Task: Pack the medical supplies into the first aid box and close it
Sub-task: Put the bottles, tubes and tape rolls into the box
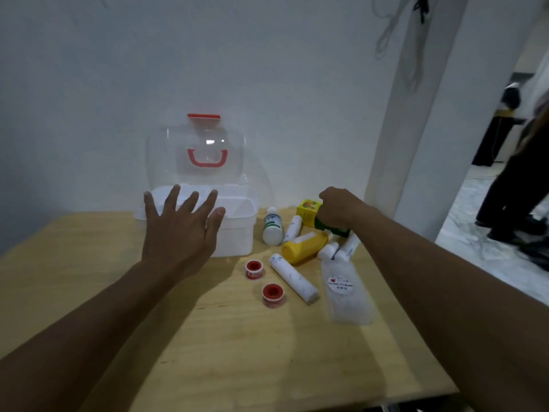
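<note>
The white first aid box [237, 233] stands open at the back of the wooden table, its clear lid [196, 153] with orange handle raised against the wall. My left hand [181, 227] hovers over the box's front with fingers spread, holding nothing. My right hand [338, 209] is closed on a yellow and green carton [310, 211] to the right of the box. Beside it lie a white bottle with a green label [272, 227], a yellow bottle [303, 246], a white roll [294, 278], two red tape spools [255, 269] [272, 294] and a clear flat pouch [346, 289].
The wooden table [237, 352] meets a white wall behind the box. Its right edge runs close to the supplies, with marble floor beyond. A person's legs [511, 197] stand in the doorway at far right. Small white tubes [341, 248] lie under my right wrist.
</note>
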The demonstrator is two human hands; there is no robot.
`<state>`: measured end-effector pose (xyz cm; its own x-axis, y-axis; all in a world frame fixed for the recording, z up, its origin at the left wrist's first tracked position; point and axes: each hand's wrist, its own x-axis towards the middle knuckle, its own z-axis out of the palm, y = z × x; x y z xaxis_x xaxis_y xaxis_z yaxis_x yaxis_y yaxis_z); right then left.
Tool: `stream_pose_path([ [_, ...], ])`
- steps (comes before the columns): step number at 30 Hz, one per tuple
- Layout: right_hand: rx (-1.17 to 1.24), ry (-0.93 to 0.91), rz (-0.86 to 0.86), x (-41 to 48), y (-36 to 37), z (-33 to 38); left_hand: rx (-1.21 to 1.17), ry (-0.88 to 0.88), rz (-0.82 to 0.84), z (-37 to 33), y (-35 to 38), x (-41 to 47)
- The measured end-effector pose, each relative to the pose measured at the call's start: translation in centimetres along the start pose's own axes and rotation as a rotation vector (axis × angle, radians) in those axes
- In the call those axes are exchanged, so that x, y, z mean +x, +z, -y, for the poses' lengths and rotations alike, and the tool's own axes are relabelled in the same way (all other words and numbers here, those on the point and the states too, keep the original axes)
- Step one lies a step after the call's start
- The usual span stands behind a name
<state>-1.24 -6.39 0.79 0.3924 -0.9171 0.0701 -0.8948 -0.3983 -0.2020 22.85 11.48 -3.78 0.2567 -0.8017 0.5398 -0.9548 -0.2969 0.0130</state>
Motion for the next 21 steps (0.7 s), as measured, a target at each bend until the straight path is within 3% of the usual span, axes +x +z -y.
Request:
stream_pose_path([
  [5, -0.145, 0.041, 0.055, -0.3, 0.8, -2.0, -0.002, 0.003, -0.034, 0.0, 0.4, 0.0],
  [13, -0.136, 0.039, -0.04, 0.4, 1.5, -3.9, -0.05, 0.005, -0.055, 0.2, 0.5, 0.0],
  [21, -0.121, 0.01, -0.185, 0.1, -2.5, -4.0, -0.082, -0.029, -0.092, 1.3, -0.5, 0.0],
])
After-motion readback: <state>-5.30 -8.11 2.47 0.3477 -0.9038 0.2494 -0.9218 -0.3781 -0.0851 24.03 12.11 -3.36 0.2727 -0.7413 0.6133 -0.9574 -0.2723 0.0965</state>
